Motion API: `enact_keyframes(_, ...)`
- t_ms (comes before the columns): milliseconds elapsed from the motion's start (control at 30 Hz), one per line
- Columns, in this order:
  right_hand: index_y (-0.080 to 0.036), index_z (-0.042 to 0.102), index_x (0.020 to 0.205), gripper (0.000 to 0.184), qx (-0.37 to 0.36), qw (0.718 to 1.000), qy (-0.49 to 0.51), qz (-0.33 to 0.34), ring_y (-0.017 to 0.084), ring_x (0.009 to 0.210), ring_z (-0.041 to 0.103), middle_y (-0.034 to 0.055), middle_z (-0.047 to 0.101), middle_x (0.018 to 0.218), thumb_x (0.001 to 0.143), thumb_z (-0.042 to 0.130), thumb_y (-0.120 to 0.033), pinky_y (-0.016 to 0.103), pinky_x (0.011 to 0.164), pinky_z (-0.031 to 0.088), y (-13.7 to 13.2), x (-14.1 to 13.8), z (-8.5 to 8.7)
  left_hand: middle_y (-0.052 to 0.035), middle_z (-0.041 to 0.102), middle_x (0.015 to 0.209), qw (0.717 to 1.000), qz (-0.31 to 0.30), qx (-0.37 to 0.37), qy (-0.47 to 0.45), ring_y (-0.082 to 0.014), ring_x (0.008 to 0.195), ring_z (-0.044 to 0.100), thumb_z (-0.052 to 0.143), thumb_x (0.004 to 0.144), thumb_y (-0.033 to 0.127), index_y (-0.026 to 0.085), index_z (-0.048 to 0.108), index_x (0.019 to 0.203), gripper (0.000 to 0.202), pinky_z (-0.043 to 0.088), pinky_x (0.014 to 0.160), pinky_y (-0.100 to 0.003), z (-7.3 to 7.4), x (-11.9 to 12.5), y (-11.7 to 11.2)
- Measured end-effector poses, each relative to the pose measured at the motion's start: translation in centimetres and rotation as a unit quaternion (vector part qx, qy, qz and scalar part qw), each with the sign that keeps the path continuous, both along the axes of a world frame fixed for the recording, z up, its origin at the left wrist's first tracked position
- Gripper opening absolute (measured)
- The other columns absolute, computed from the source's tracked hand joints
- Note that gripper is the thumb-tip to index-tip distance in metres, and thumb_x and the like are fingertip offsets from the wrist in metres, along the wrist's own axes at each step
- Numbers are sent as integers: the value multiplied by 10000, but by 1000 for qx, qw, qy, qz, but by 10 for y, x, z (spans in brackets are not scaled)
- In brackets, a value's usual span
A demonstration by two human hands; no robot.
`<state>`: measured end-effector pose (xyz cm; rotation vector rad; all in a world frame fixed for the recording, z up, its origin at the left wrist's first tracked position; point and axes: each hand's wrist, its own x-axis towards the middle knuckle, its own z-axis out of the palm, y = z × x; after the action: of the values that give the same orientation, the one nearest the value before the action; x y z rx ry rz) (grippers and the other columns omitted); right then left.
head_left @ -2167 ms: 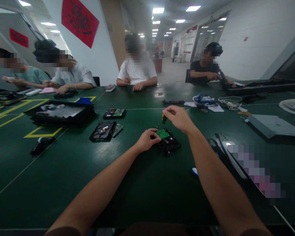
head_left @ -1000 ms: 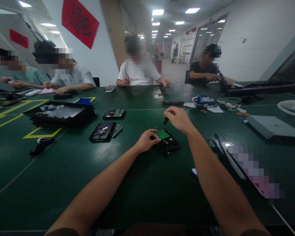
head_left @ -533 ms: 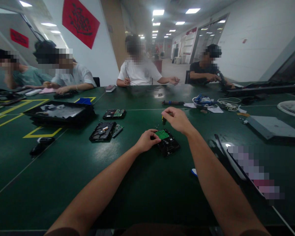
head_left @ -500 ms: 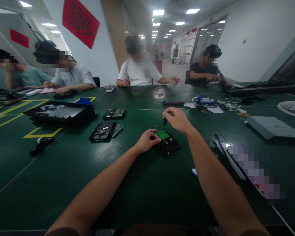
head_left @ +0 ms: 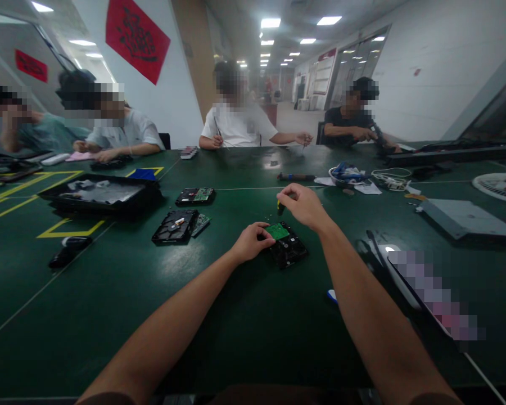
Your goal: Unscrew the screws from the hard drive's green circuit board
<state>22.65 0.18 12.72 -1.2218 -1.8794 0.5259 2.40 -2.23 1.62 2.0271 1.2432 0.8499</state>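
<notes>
At frame centre, left hand (head_left: 252, 242) pinches black rectangular drive (head_left: 290, 251); right hand (head_left: 304, 205) pinches yellow-black tool (head_left: 280, 208). At frame left, black rectangular tray (head_left: 105, 207) contains whitish scraps (head_left: 103, 184).

From the wearer's head, my single view looks forward and down across the green table (head_left: 236, 326) from its near edge. I see the left hand (head_left: 253, 241) and right hand (head_left: 304, 203) centrally, at arm's reach; the wide field extends to the ceiling lights (head_left: 270, 23).

A black hard drive (head_left: 290, 251) lies flat on the counter (head_left: 236, 326) (green board (head_left: 277, 230) up), a yellow-and-black screwdriver (head_left: 280, 208) nearly upright by its far end.
</notes>
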Motion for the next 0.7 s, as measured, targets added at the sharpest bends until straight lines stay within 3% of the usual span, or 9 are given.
enact_keyframes(100, -211, 654, 885, 154, -36, 999, 23, -18, 158, 631, 611, 44, 741, 875, 907, 606, -355, 295, 587, 452, 0, 0, -1, -94, 633, 1340, 1000, 0, 1, -1, -275, 1267, 589, 766, 824, 298, 197, 760, 799, 105, 447, 1087, -437, -1, 0, 0)
enact_keyframes(233, -225, 659, 970, 239, -55, 995, 62, 57, 128, 564, 605, 50, 746, 974, 974, 523, -421, 286, 549, 467, 0, -3, -4, -88, 635, 1339, 1000, -2, 3, -6, -269, 1274, 584, 765, 824, 291, 199, 762, 799, 96, 448, 1087, -425, -2, 0, 0)
enact_keyframes(333, -233, 674, 1076, 308, -63, 992, 65, 85, 145, 606, 632, 42, 730, 884, 994, 489, -465, 281, 566, 483, 1, -5, -5, -82, 631, 1349, 1000, -2, 4, -4, -269, 1269, 589, 766, 824, 294, 202, 762, 800, 95, 447, 1089, -419, -2, 1, 0)
enact_keyframes(467, -226, 689, 962, 246, -19, 999, 24, 36, 176, 726, 648, 36, 737, 892, 936, 587, -448, 292, 640, 489, 2, -2, -4, -83, 634, 1344, 1000, 1, 3, -5, -275, 1261, 594, 770, 819, 299, 200, 757, 791, 104, 450, 1087, -420, -2, 0, 0)
enact_keyframes(567, -216, 670, 884, 187, -21, 999, 21, -18, 169, 674, 634, 38, 739, 883, 898, 625, -397, 293, 617, 477, 3, 0, -4, -87, 630, 1349, 1000, 3, 1, -8, -273, 1266, 591, 771, 818, 303, 200, 758, 799, 105, 444, 1096, -422, -3, 0, 1)
enact_keyframes(700, -225, 676, 945, 217, -60, 996, 56, 21, 117, 531, 586, 41, 747, 973, 953, 554, -404, 279, 538, 464, 2, -1, -5, -84, 635, 1343, 1000, -2, 1, -2, -273, 1261, 595, 771, 816, 292, 203, 760, 796, 92, 449, 1093, -426, -3, 0, 2)
